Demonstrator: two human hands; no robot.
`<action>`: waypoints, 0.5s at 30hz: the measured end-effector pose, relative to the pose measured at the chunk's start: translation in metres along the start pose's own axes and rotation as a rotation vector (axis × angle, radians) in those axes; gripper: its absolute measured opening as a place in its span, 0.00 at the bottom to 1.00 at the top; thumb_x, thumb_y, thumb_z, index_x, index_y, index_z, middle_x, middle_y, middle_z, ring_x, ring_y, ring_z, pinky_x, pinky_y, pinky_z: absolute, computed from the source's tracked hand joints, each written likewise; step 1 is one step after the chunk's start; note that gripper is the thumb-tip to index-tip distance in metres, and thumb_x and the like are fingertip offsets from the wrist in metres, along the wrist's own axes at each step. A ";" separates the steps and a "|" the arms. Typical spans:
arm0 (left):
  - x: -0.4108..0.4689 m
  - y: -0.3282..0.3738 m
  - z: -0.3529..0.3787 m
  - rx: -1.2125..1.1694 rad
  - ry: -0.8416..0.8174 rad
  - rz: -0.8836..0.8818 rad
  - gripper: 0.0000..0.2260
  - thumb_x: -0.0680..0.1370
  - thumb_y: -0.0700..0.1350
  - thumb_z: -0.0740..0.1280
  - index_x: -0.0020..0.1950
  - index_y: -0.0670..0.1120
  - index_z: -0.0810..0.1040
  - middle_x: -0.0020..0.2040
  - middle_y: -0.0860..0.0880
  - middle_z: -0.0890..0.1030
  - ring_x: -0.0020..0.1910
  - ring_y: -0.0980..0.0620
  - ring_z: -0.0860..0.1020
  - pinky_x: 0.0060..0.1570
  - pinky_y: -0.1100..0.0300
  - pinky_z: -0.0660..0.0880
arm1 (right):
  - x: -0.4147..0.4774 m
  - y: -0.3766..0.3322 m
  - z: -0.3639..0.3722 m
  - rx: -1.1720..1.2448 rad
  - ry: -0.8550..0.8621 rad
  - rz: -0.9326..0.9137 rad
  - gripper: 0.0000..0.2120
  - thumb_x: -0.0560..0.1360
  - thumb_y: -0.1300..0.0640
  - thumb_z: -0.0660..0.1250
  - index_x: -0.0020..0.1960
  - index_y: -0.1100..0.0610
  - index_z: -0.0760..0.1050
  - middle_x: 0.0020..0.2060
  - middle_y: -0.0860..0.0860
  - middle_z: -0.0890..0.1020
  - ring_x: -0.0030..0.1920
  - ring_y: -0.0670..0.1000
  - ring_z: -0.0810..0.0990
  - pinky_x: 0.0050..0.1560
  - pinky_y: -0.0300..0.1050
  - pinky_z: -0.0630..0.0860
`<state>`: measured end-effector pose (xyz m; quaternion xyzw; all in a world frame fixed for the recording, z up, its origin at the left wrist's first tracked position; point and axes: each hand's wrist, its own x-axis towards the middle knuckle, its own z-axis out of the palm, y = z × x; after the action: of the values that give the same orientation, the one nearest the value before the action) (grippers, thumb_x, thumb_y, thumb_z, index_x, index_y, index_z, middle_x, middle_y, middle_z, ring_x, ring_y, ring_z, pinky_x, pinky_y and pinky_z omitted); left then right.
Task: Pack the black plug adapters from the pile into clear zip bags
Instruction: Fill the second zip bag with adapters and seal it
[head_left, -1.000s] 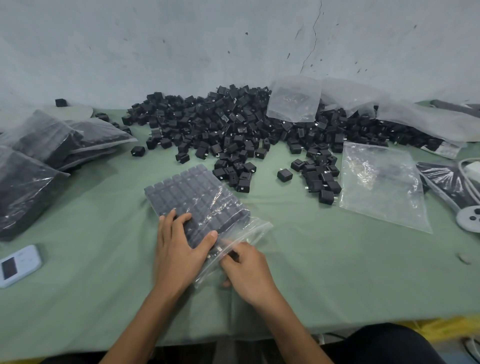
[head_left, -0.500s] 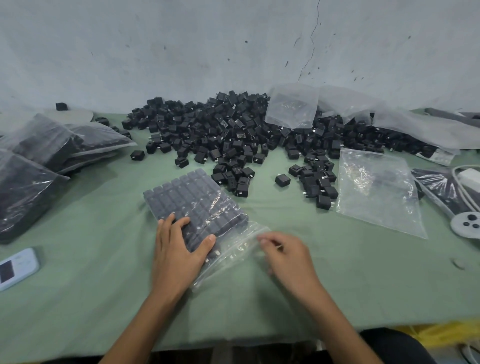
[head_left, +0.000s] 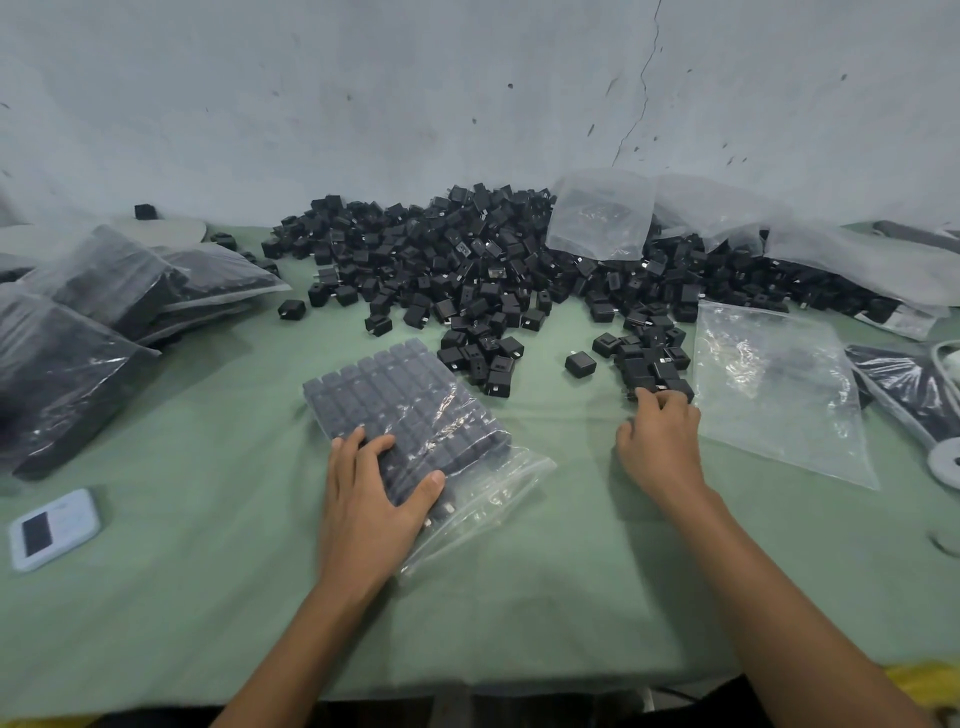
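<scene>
Left grip (head_left: 374, 499): fingers spread, pressed flat on filled clear zip bag (head_left: 415, 410) of rowed black plug adapters, centre of green desk (head_left: 208, 545).
Right grip (head_left: 660, 447): fingers bent, tips touching loose black cube adapters (head_left: 655, 370) at its 12 o'clock; cannot tell whether one is held.
Empty clear zip bag (head_left: 769, 395) at its 3 o'clock.

The filled zip bag (head_left: 405, 405) lies at the middle of the desk (head_left: 208, 597), with the left hand (head_left: 369, 499) on its 6 o'clock end; the pile of plug adapters (head_left: 467, 260) spreads behind it from 11 to 2 o'clock, against the wall; an empty zip bag (head_left: 779, 395) lies flat at 3 o'clock, just beside a spur of the pile, where the right hand (head_left: 660, 447) touches the nearest adapters; a loose bag (head_left: 597, 218) rests on the pile at 1 o'clock; packed bags (head_left: 78, 332) are stacked at 9 o'clock; a handheld device (head_left: 54, 522) lies at 8 o'clock
</scene>
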<state>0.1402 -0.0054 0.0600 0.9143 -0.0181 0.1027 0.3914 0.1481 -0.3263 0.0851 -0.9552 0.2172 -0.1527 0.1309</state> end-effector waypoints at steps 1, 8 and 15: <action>0.000 0.000 0.000 0.001 0.002 0.001 0.38 0.67 0.75 0.59 0.71 0.56 0.67 0.79 0.58 0.56 0.80 0.57 0.48 0.77 0.51 0.54 | 0.002 0.002 -0.001 0.015 -0.006 0.033 0.20 0.79 0.61 0.62 0.69 0.65 0.69 0.67 0.65 0.68 0.64 0.67 0.65 0.67 0.56 0.65; 0.001 -0.002 0.002 0.005 0.000 0.002 0.38 0.67 0.75 0.60 0.71 0.56 0.67 0.79 0.58 0.56 0.80 0.57 0.48 0.77 0.52 0.54 | 0.011 0.021 -0.011 0.020 -0.054 0.081 0.19 0.80 0.57 0.63 0.70 0.61 0.68 0.64 0.64 0.69 0.60 0.67 0.70 0.63 0.58 0.68; 0.001 -0.002 0.002 0.017 0.003 0.005 0.38 0.67 0.75 0.59 0.71 0.56 0.67 0.79 0.57 0.56 0.80 0.57 0.48 0.77 0.52 0.54 | 0.000 0.013 -0.031 0.928 -0.269 0.290 0.14 0.82 0.58 0.61 0.67 0.59 0.73 0.57 0.55 0.77 0.47 0.52 0.77 0.54 0.46 0.75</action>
<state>0.1419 -0.0051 0.0575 0.9174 -0.0187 0.1053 0.3834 0.1324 -0.3431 0.1095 -0.7676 0.2380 -0.0892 0.5883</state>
